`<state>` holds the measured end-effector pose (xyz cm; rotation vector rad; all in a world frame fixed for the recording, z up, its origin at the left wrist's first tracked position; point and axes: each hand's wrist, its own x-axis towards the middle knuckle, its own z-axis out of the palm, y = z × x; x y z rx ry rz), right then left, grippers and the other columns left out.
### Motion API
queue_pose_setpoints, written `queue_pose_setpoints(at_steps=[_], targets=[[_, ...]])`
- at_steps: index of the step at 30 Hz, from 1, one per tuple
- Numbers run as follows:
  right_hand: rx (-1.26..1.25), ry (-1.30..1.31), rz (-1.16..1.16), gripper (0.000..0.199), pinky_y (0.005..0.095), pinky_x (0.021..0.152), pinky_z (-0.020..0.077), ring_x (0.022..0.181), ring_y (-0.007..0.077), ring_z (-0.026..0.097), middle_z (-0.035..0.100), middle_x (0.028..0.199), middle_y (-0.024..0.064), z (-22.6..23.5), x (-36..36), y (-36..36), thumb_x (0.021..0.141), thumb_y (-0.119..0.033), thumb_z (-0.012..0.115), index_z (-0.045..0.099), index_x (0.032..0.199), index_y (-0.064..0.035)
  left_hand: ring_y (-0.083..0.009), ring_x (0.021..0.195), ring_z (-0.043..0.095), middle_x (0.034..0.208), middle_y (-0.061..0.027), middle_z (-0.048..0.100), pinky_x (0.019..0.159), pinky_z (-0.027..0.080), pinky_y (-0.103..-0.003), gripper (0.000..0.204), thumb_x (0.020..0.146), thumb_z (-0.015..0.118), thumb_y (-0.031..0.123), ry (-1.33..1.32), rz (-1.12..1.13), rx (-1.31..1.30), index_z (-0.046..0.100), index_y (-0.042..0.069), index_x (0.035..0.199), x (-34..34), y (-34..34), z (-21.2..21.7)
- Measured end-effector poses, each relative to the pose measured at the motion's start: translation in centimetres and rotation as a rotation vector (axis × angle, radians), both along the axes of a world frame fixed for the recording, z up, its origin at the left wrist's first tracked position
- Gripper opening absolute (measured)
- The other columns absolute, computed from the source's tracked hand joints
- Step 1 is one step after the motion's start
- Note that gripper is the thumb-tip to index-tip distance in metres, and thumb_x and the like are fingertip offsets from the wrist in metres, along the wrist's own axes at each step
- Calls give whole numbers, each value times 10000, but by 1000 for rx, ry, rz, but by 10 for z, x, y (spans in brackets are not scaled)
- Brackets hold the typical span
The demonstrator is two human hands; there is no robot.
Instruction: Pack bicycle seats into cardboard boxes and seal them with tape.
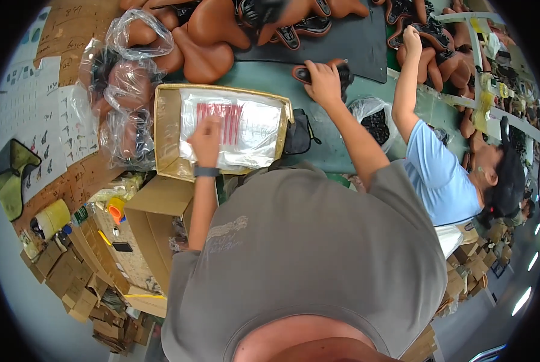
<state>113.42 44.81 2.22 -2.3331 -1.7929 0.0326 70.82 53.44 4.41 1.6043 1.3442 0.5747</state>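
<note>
A packing workshop: heaped brown bicycle saddles (209, 36), cardboard boxes (155, 223), a green workbench (270, 78).

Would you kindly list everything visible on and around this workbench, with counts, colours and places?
Open cardboard box: one, tan, bench centre-left.
Clear plastic bags with red print: a stack, inside the box.
Brown bicycle saddles: many, bench top, partly on a black mat.
Bagged saddles: several, clear wrap, left of the box.
Black saddle underside: one, under the right hand.
Bag of small black parts: one, right of centre.
Tape roll: one, yellowish, lower left.
Co-worker in a light-blue shirt: one, right.
Left hand: on the plastic bags.
Right hand: gripping the black saddle underside.
</note>
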Motion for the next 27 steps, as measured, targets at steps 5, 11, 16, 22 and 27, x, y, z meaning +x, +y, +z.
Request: queue_pose_setpoints(at_steps=[5,11,16,22,27], targets=[[125,598,-615,702,477,886,626,1002,433,781,784,1137,238,69,-45,-165,741,-252,990,632,1312,-54,-313,861,792,952,-120,820,761,604,-427,257,989,809,311,201,-300,28,792,70,1077,71,-92,-68],[-240,446,-627,924,565,981,589,1155,507,734,741,1286,306,-26,-144,-343,788,-225,957,443,1538,-58,-384,933,759,989,-153,797,792,584,-507,268,990,796,354,464,-473,43,773,92,939,82,-119,-180],[-409,596,-732,1059,579,999,576,1210,527,703,723,1331,314,-24,-140,-354,805,-288,934,323,1648,-95,-398,1024,755,1095,-139,806,885,597,-516,272,1100,633,316,437,-430,101,811,110,1114,77,-127,-176],[-51,1489,-689,822,354,602,549,803,250,730,712,1072,132,38,-137,-373,922,-335,883,460,1548,-12,-247,931,760,1026,-130,792,867,617,-430,271,1114,599,265,-248,243,-380,725,27,1089,26,-113,-145],[225,2191,-324,577,418,801,682,969,313,802,713,1376,220,133,-170,-334,1025,-231,785,530,1489,-3,-165,899,718,996,-16,751,901,627,-406,153,1126,660,248,-768,302,-634,706,102,1118,-21,-106,-22]])
